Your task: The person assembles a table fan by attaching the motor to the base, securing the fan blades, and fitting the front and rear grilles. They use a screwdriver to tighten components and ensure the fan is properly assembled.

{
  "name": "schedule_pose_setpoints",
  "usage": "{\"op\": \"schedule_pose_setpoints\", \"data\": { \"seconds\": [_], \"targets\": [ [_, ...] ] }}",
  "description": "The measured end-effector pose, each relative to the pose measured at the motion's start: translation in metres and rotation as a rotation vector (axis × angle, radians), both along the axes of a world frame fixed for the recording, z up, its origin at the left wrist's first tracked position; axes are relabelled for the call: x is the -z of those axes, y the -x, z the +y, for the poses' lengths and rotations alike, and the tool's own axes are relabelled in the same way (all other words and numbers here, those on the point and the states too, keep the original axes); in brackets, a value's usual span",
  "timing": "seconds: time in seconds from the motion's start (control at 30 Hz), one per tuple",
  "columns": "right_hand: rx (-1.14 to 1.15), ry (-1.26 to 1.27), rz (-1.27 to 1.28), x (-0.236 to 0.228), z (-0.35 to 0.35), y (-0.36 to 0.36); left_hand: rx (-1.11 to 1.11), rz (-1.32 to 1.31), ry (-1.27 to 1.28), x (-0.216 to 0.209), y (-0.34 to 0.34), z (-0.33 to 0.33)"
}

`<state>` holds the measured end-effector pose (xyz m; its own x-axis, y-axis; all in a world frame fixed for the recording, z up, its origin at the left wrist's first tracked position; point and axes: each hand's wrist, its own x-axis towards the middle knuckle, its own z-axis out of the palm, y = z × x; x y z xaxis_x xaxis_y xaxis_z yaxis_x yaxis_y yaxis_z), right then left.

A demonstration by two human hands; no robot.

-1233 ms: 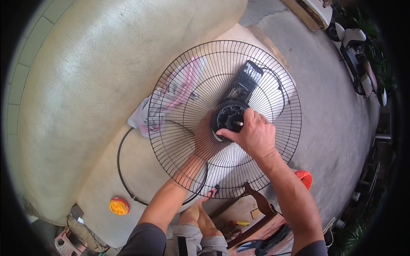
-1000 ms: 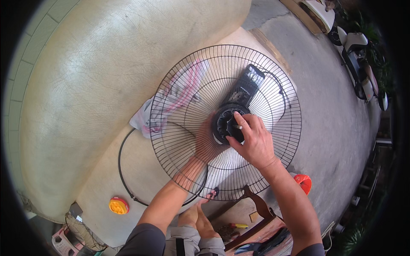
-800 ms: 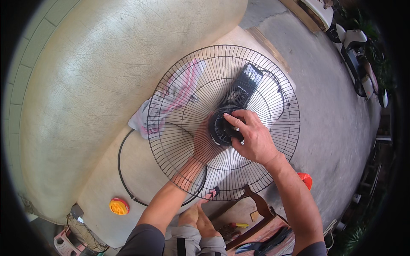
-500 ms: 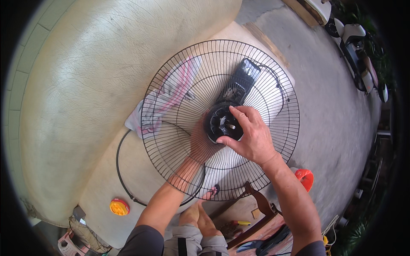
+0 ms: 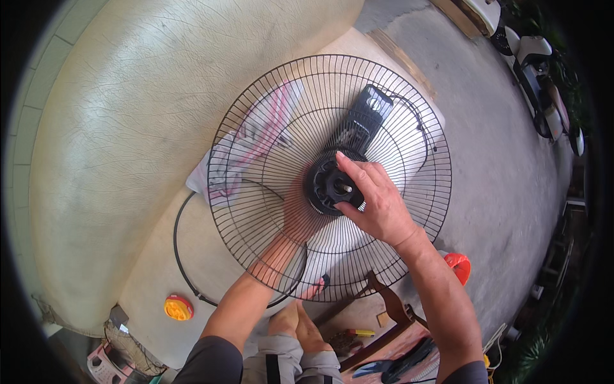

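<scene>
1. A cream leather sofa is filling the background.
2. Over it, a round black wire guard is surrounding a black plastic hub.
3. The right hand is curving, gripping the hub's rim.
4. The left hand is reaching behind, grip unclear.

Soft, bright light leaves a pale glare on the sofa; fisheye distortion curves the tiles beside the black rim.
</scene>
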<state>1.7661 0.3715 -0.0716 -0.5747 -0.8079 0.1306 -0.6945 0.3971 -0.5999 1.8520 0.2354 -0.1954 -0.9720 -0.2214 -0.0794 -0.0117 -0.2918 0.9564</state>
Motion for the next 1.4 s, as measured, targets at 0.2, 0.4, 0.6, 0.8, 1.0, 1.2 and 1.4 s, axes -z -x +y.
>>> {"op": "schedule_pose_setpoints", "data": {
  "seconds": [0.2, 0.4, 0.6, 0.8, 1.0, 1.2, 1.4],
  "targets": [
    [-0.06, 0.004, -0.063, -0.002, 0.001, 0.006, -0.003, -0.04, -0.068, 0.0, 0.0, 0.002],
    [-0.023, -0.015, -0.055, -0.002, 0.003, 0.003, -0.039, -0.072, -1.426, -0.008, 0.002, 0.001],
    [0.098, -0.006, -0.032, 0.006, 0.0, -0.006, -0.1, -0.095, -1.165, -0.019, 0.001, -0.003],
    [0.2, 0.057, -0.053, 0.019, 0.002, -0.013, -0.006, 0.009, 0.576, -0.036, -0.008, -0.011],
    [0.356, -0.031, 0.142, 0.023, -0.005, -0.036, -0.286, 0.079, 0.592, 0.0, -0.01, 0.002],
    [0.16, 0.044, -0.171, -0.016, 0.024, -0.117, -0.19, 0.098, 0.696, -0.02, -0.008, -0.009],
    [0.616, 0.254, -0.454, 0.005, 0.032, -0.052, -0.198, 0.121, 0.702, -0.017, -0.001, -0.006]
  ]
}}
